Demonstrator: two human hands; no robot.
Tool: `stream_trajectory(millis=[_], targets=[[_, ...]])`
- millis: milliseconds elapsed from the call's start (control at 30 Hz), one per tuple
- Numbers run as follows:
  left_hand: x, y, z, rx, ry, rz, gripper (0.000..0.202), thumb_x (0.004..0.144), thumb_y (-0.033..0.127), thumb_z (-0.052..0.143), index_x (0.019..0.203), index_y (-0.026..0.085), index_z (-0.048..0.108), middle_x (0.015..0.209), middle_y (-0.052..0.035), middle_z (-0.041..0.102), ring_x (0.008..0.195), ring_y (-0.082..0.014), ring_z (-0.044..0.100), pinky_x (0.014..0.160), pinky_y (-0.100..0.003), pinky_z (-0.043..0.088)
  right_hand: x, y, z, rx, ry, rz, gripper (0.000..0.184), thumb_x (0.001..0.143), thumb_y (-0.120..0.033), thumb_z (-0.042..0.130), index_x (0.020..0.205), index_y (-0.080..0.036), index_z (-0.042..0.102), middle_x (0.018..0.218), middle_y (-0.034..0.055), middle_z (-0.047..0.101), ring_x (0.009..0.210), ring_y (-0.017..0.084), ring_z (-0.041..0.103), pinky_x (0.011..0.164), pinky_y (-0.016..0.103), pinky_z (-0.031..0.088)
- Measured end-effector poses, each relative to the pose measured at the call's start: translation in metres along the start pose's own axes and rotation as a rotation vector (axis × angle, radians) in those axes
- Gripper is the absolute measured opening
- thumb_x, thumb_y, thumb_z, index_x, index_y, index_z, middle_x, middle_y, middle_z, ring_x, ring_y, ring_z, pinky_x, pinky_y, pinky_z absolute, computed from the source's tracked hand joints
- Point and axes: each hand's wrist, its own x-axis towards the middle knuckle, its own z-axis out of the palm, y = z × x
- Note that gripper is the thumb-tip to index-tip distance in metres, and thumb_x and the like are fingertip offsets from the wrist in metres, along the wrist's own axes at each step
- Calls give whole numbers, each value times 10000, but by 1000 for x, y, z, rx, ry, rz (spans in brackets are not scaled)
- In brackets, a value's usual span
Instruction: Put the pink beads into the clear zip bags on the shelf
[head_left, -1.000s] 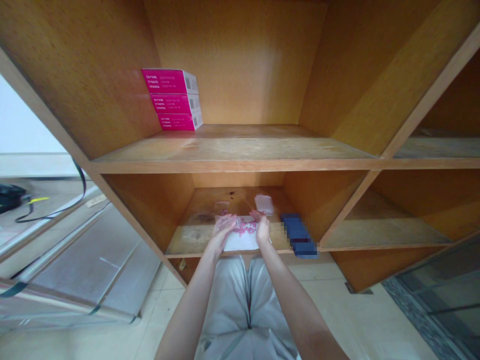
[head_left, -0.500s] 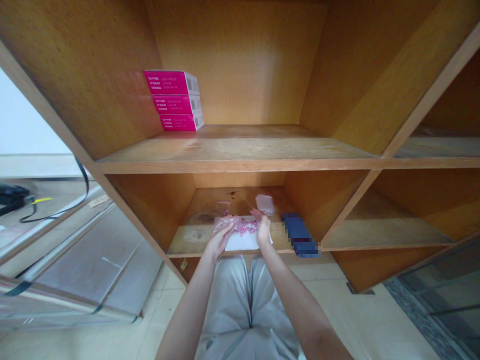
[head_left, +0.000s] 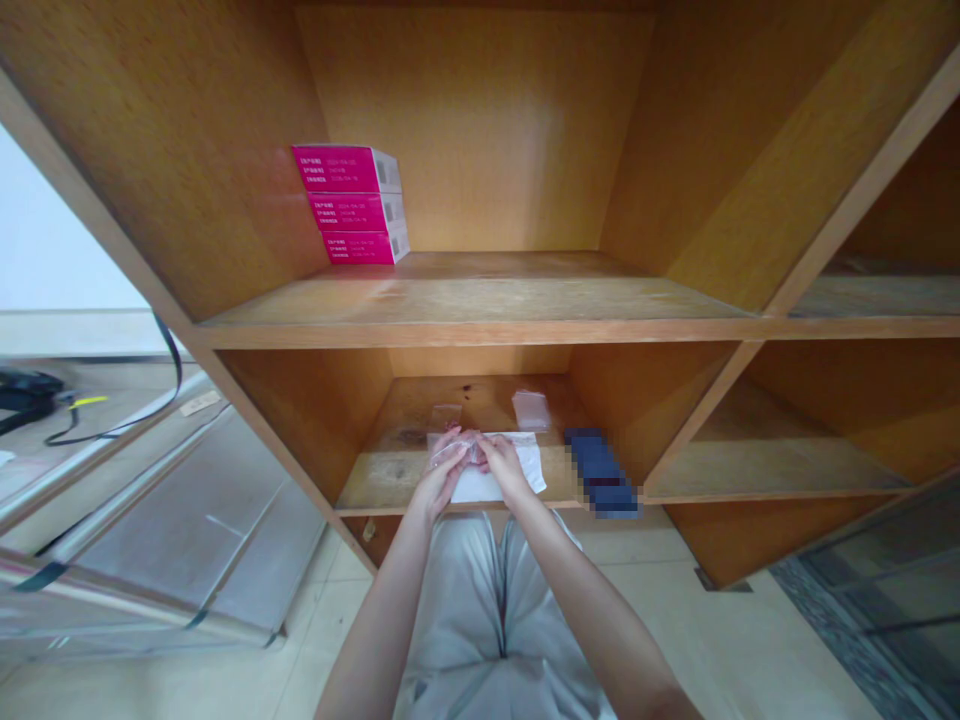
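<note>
In the head view, my left hand (head_left: 435,486) is closed on a small clear plastic bag (head_left: 450,454). My right hand (head_left: 505,468) is up against the bag's right side, with its fingers bent and pressed together; whatever they hold is hidden. Both hands are over a sheet of white paper (head_left: 532,466) on the lower shelf. The small pink beads that lay on this paper are now covered by my hands. Behind my left hand rests another small clear bag (head_left: 447,413). A stack of flat clear bags (head_left: 531,410) lies behind the paper, to the right.
A dark blue pixelated item (head_left: 602,474) lies at the shelf's front right edge. On the shelf above, three pink boxes (head_left: 356,206) are stacked at the left. The upper shelf's front edge (head_left: 480,333) runs across above my hands. A glass-panelled frame (head_left: 187,520) stands at the left.
My right hand has moved left from the paper's right side to the bag in my left hand. The pink beads have gone from sight. My left hand has stayed about where it was.
</note>
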Motion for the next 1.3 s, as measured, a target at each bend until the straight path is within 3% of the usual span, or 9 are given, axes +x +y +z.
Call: stream_trajectory(millis=[133,367,700,833,1000,1167,1300], targets=[[-2,3,2,-16,-45,-15,587,679,173,650,1218,226,427,1188,-86,547,1098,-197,505,930,-329,391,-7,-5,1,119,-88,52,190,647,-354,569,631,-167,539,612,-13,570,563,116,537,462,198,417],[-3,5,3,-128,-104,-80,485,790,280,536,1248,199,398,1203,-116,533,1116,-212,492,971,-391,358,5,-1,-7,170,-6,49,206,611,-329,607,710,-168,524,640,-3,594,467,103,538,404,205,414],[-1,2,-3,-226,-89,-117,457,764,95,541,1205,172,451,1067,-90,618,980,-191,583,966,-399,369,20,5,-22,122,38,-33,161,600,-302,594,680,-174,535,630,-12,588,553,121,557,520,233,441],[-1,3,-2,-239,-90,-102,371,792,167,522,1161,151,495,1121,-102,591,1033,-208,550,949,-392,381,19,0,-28,113,24,-46,173,609,-304,597,718,-175,561,643,-9,591,520,112,525,480,223,409],[0,2,-3,-211,-58,-134,338,797,289,519,1090,124,552,1034,-114,632,982,-217,577,902,-381,413,12,-8,-31,67,-45,-50,194,638,-307,596,790,-185,599,658,-6,607,458,99,477,403,209,343],[-2,2,-1,-88,4,-57,249,718,250,615,933,125,627,977,-90,652,914,-202,603,833,-310,458,6,-17,-34,-25,-164,-114,178,688,-284,568,824,-200,647,835,30,662,697,157,587,598,265,449],[-4,1,2,3,-40,-131,238,694,256,642,899,139,611,871,-74,666,745,-180,641,698,-315,511,4,-20,-36,-116,-316,-242,183,699,-231,560,850,-207,660,904,36,666,849,170,592,795,318,432]])
